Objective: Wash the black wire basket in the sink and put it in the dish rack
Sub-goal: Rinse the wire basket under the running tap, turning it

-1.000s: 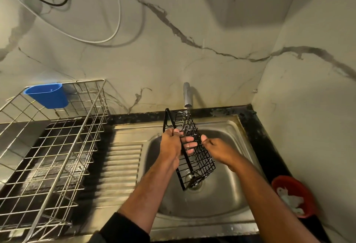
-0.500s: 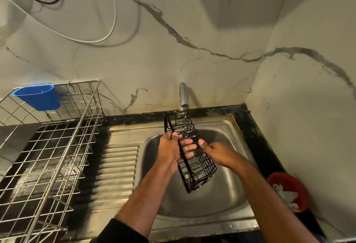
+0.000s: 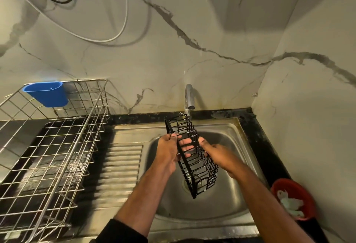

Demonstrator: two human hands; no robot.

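The black wire basket (image 3: 200,167) is long and narrow and hangs tilted over the steel sink bowl (image 3: 227,200), its far end just under the tap (image 3: 189,98). My left hand (image 3: 169,152) grips its left rim, with fingers poking through the wires. Against its right side, near the upper half, my right hand (image 3: 215,154) presses and holds it. The silver wire dish rack (image 3: 57,146) stands to the left on the counter.
A blue plastic cup (image 3: 47,96) hangs on the rack's back edge. The ribbed drainboard (image 3: 121,165) lies between rack and bowl. A red bowl (image 3: 294,198) with pale scraps sits on the black counter at right. Marble walls close off the back and right.
The basket has turned a little in my hands and its lower end has swung slightly; both hands keep their grip over the sink.
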